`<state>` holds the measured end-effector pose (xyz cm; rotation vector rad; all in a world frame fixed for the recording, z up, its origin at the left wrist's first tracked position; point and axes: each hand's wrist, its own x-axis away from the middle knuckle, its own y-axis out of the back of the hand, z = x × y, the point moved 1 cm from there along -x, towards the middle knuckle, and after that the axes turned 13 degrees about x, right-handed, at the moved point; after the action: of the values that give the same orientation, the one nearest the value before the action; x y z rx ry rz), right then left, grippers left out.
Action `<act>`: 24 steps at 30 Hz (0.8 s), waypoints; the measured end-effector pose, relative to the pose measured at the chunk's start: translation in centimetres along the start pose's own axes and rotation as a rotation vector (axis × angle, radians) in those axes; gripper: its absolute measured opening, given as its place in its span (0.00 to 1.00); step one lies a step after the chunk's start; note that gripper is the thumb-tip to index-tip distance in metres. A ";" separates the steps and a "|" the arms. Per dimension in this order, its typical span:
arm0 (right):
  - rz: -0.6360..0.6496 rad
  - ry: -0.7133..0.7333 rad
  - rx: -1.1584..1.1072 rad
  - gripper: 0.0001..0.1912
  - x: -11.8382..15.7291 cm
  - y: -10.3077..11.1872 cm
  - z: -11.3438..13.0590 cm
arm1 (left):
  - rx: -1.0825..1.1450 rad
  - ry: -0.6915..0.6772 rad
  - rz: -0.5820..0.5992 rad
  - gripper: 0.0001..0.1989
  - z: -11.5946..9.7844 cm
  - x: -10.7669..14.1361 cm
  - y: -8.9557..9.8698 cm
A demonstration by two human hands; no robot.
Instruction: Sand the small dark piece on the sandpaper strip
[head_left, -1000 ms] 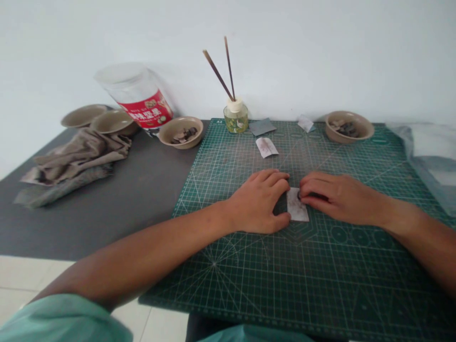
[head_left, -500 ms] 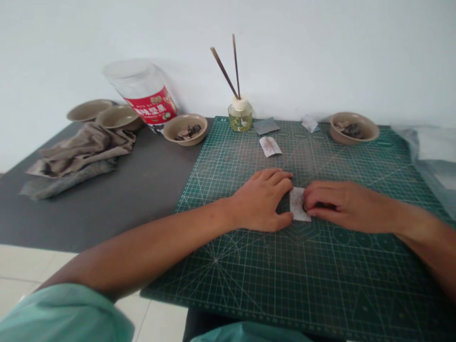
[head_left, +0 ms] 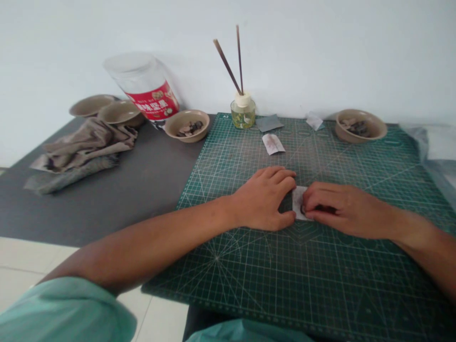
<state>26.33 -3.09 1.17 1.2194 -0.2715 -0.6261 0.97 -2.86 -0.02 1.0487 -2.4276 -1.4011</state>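
Note:
A small whitish paper square (head_left: 298, 195) with brownish smudges lies on the green cutting mat (head_left: 245, 280). My left hand (head_left: 265, 199) rests palm down on the mat, thumb and fingers apart, with the tips of thumb and forefinger at the square's left edge. Over the right part of the square, my right hand (head_left: 344, 209) is closed in a pinch. A small dark piece (head_left: 303, 209) shows at its fingertips, against the paper; most of it is hidden by the fingers, so its kind is unclear.
Bowls of small brown and dark pieces stand at the right (head_left: 378, 130) and left (head_left: 172, 130). Between them are a reed diffuser (head_left: 242, 114), a grey sheet (head_left: 269, 123) and a smudged paper (head_left: 273, 144). Leftward sit a jar (head_left: 153, 102), crumpled cloth (head_left: 89, 142) and two more bowls (head_left: 123, 114).
The whole view has shifted slightly. Both hands keep nearly the same places at the paper square, and a little more of the dark piece shows at my right fingertips.

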 end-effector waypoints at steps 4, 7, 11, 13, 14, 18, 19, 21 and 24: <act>-0.090 -0.040 0.102 0.08 -0.5 -0.9 -0.2 | 0.010 0.000 -0.003 0.25 0.0 0.0 0.0; -0.126 -0.095 0.162 0.09 -0.7 -0.4 -1.1 | -0.003 0.004 -0.002 0.26 0.0 0.0 0.0; -0.045 -0.034 0.080 0.09 -0.4 0.0 -0.6 | -0.009 -0.005 -0.004 0.27 0.0 0.0 0.0; -0.025 -0.003 0.078 0.09 -0.4 -0.4 -0.1 | 0.000 -0.007 -0.006 0.26 0.0 0.0 0.0; -0.033 -0.004 0.099 0.08 -0.5 -0.7 0.0 | 0.006 -0.006 -0.006 0.26 0.0 0.0 0.0; -0.107 -0.105 0.227 0.09 -0.9 -0.8 -0.7 | 0.005 -0.002 -0.002 0.25 0.0 -0.1 0.1; -0.105 -0.123 0.230 0.08 -0.9 -0.5 -0.9 | 0.001 -0.002 -0.002 0.26 0.0 -0.1 0.1; -0.060 -0.114 0.175 0.07 -0.7 0.1 -0.9 | -0.004 0.002 0.000 0.26 0.0 -0.1 0.1; 0.026 -0.032 0.028 0.07 -0.4 0.3 0.1 | -0.003 0.007 0.004 0.26 0.0 -0.1 0.0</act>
<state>26.06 -2.88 1.55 1.2320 -0.3237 -0.6210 1.00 -2.83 0.02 1.0457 -2.4201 -1.3970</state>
